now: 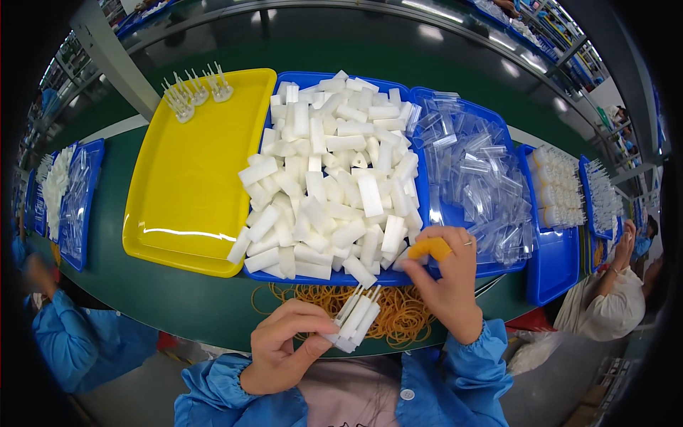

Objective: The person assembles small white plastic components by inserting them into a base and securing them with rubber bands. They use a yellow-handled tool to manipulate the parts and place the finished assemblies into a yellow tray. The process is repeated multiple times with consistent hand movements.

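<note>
At the near edge of the table, my left hand point(288, 346) is closed around the base of a small pronged white holder point(345, 344). Several white foam blocks point(361, 319) sit on its prongs, and some thin prongs stick up bare. To the right, my right hand point(449, 281) wears an orange finger cot point(430, 248) on one finger. Its thumb and that finger pinch a white foam block at the near right corner of the foam pile point(341, 185); the fingertips partly hide this block. The pile heaps up in a blue tray point(341, 279).
A yellow tray point(192, 185) at left carries several pronged holders point(219, 88) at its far end. Clear plastic sleeves point(477, 171) fill a blue tray at right, beside stacked filled holders point(555, 185). Rubber bands point(398, 313) lie in front. People sit at both sides.
</note>
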The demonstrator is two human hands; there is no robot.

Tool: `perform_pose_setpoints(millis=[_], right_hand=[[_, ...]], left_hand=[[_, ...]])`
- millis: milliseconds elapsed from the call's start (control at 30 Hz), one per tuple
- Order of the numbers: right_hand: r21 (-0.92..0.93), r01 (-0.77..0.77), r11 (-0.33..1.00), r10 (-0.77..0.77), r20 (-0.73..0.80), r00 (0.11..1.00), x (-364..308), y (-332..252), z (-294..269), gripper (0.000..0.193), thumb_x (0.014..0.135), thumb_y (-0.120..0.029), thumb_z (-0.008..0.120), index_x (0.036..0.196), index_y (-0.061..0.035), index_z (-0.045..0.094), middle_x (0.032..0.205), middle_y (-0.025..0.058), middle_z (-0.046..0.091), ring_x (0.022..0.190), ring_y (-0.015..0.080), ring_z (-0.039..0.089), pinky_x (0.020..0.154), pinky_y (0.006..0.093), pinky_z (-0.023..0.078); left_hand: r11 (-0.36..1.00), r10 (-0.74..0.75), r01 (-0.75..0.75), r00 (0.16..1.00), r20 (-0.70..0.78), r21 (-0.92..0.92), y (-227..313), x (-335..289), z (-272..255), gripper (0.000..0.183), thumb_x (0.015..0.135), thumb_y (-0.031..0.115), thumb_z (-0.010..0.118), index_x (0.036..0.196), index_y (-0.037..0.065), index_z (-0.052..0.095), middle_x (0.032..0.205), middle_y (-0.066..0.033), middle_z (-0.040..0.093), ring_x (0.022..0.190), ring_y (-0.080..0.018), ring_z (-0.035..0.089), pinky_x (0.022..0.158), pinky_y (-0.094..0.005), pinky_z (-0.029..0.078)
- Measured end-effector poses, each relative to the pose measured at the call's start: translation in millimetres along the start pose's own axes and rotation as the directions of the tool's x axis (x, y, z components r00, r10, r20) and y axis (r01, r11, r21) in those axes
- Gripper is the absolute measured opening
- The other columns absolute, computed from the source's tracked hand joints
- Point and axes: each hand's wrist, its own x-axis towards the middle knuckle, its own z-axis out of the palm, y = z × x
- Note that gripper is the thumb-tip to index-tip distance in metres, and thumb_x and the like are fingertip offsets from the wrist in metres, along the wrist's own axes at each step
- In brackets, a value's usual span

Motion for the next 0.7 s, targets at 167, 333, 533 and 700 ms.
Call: perform_pose_setpoints(millis=[167, 333, 533, 700], right_hand=[[0.388, -0.233, 0.892, 0.253, -0.001, 0.967, -7, -6, -11, 0.029, 0.066, -0.013, 0.075, 0.093, -0.0073, 0.064, 0.092, 0.0073, 0.059, 0.086, 0.0249, 0.051, 0.08, 0.0366, 0.034], [-0.116, -0.056, 0.992, 0.067, 0.09, 0.994, 6, -6, -21, 0.03, 0.068, -0.016, 0.074, 0.094, -0.0074, 0.065, 0.092, 0.007, 0.056, 0.083, 0.025, 0.05, 0.075, 0.037, 0.035], [-0.162, -0.039, 0.986, 0.061, 0.135, 0.989, -7, -2, -14, 0.023, 0.07, -0.02, 0.073, 0.088, -0.0078, 0.067, 0.091, 0.0056, 0.055, 0.081, 0.025, 0.05, 0.073, 0.0377, 0.035], [0.203, -0.263, 0.943, 0.256, 0.063, 0.965, -18, 2, -25, 0.018, 0.079, -0.014, 0.065, 0.093, -0.0029, 0.066, 0.092, 0.0076, 0.058, 0.082, 0.022, 0.056, 0.075, 0.0322, 0.04]], left_hand=[[0.986, 0.117, -0.131, 0.984, 0.134, 0.1, 14, 4, -6, 0.018, 0.074, -0.002, 0.07, 0.092, -0.001, 0.068, 0.09, -0.0138, 0.064, 0.077, -0.0203, 0.062, 0.067, -0.0271, 0.05], [0.994, 0.106, -0.104, 0.989, 0.101, -0.024, 7, 3, -5, 0.023, 0.071, -0.001, 0.074, 0.093, -0.001, 0.068, 0.09, -0.0151, 0.064, 0.077, -0.0207, 0.063, 0.066, -0.0265, 0.051], [0.958, 0.004, -0.003, 1.0, 0.003, -0.288, 2, -1, -2, 0.021, 0.072, -0.004, 0.072, 0.092, -0.002, 0.069, 0.093, -0.0159, 0.064, 0.08, -0.0203, 0.062, 0.068, -0.0274, 0.051], [0.995, 0.067, -0.055, 0.988, 0.14, -0.086, 9, -1, -7, 0.022, 0.071, -0.009, 0.069, 0.092, -0.001, 0.069, 0.094, -0.0148, 0.064, 0.082, -0.0204, 0.062, 0.072, -0.0286, 0.05]])
